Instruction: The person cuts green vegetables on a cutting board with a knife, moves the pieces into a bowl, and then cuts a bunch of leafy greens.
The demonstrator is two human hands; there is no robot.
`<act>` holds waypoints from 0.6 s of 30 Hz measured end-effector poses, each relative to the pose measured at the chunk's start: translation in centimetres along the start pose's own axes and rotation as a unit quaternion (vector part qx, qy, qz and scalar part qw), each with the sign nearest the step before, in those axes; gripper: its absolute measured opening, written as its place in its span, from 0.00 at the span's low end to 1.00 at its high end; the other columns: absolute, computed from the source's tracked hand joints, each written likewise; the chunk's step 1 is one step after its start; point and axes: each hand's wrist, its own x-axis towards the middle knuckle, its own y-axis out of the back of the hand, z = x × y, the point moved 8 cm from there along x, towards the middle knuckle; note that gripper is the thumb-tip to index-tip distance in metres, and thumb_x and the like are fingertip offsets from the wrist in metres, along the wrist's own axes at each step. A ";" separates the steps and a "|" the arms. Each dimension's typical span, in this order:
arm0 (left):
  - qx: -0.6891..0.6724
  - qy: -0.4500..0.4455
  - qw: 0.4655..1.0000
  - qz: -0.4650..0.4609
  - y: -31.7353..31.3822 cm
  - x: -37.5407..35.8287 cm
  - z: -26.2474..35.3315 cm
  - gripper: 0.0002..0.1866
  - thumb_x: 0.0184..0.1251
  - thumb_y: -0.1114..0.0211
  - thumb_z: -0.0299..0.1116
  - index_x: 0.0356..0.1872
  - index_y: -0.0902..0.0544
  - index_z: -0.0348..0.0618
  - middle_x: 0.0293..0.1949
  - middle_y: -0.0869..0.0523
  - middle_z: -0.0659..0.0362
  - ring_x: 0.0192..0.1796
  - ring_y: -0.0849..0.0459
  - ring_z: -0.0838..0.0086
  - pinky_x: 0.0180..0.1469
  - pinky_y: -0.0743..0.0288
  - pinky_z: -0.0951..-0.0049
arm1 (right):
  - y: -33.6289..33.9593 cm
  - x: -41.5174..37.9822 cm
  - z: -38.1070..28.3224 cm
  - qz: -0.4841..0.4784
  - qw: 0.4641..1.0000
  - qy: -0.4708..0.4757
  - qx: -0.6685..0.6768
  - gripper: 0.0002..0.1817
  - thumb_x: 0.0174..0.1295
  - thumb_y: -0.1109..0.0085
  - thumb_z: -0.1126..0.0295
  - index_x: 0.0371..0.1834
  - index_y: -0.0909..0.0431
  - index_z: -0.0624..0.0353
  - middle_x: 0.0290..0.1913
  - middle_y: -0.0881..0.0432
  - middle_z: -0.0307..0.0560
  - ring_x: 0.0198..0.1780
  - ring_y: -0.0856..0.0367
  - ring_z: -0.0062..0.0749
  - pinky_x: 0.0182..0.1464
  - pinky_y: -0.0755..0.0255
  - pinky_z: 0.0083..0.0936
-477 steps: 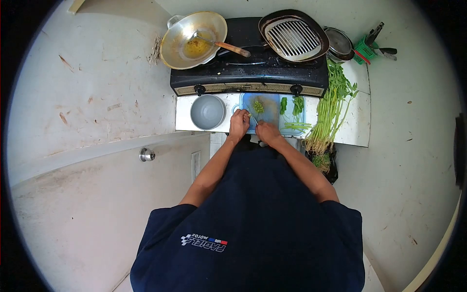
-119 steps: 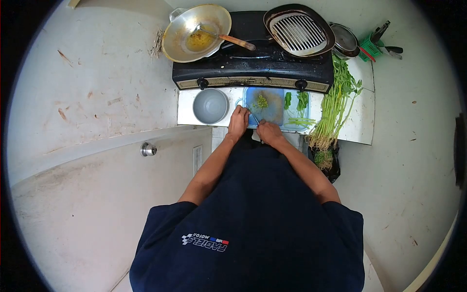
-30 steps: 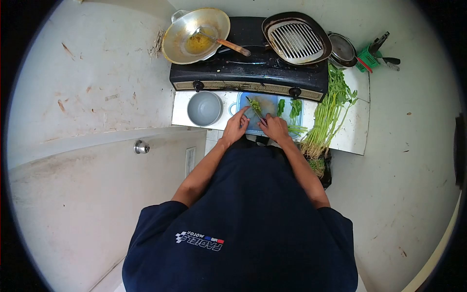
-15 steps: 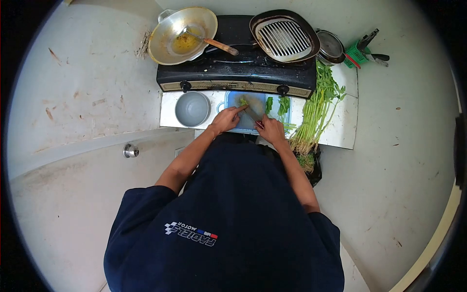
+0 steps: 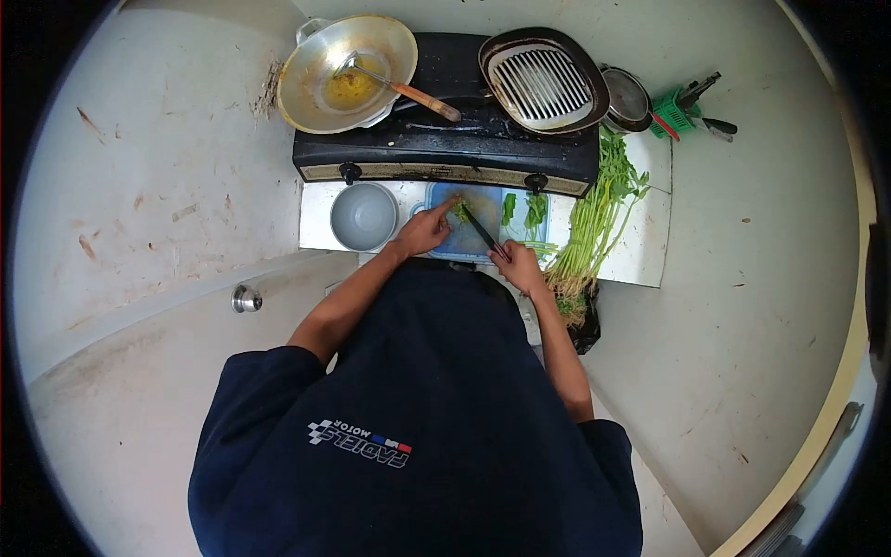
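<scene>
My right hand (image 5: 520,265) is closed round the handle of a knife (image 5: 482,228). Its dark blade slants up and left over a blue cutting board (image 5: 453,246), with the tip at a small heap of chopped greens (image 5: 461,210). At the board's left side, my left hand (image 5: 425,230) has its index finger stretched toward that heap, and I see nothing held in it. Cut leaves (image 5: 535,212) and a single leaf (image 5: 509,209) lie on the right part of the board. Some stems poke out beside my right hand.
Left of the board stands a grey bowl (image 5: 364,216). A black stove (image 5: 436,148) behind carries a wok (image 5: 306,84) with a spatula (image 5: 422,98), and a grill pan (image 5: 548,79). Long-stemmed greens (image 5: 594,223) lie at right, near a pot (image 5: 627,97) and a green basket (image 5: 670,113).
The knife blade has turned from showing its flat side to a thin dark edge. My left fingertip, earlier at the blade, is now apart from it by the chopped greens.
</scene>
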 end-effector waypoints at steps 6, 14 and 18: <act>-0.031 -0.034 0.998 -0.044 -0.6 -0.2 0.3 0.41 0.72 0.34 0.27 0.84 0.41 0.52 0.33 0.14 0.54 0.32 0.14 0.66 0.40 0.18 0.64 | -4.1 0.1 1.0 -0.063 0.935 -0.143 0.318 0.21 0.76 0.37 0.53 0.32 0.20 0.60 0.21 0.18 0.43 0.19 0.20 0.26 0.24 0.26 0.24; -0.058 -0.064 0.996 -0.030 0.0 1.6 1.0 0.39 0.72 0.33 0.28 0.82 0.38 0.52 0.35 0.13 0.55 0.32 0.14 0.68 0.39 0.19 0.65 | -4.3 -1.5 1.4 -0.004 0.903 -0.175 0.392 0.24 0.77 0.40 0.50 0.32 0.20 0.62 0.21 0.18 0.45 0.19 0.20 0.26 0.24 0.27 0.23; -0.088 -0.080 0.991 -0.057 -0.9 2.7 1.9 0.36 0.71 0.34 0.26 0.80 0.34 0.49 0.34 0.13 0.54 0.32 0.14 0.64 0.40 0.20 0.64 | -4.2 -4.5 2.8 0.050 0.884 -0.207 0.416 0.24 0.77 0.40 0.51 0.33 0.21 0.63 0.21 0.18 0.45 0.19 0.20 0.27 0.24 0.26 0.23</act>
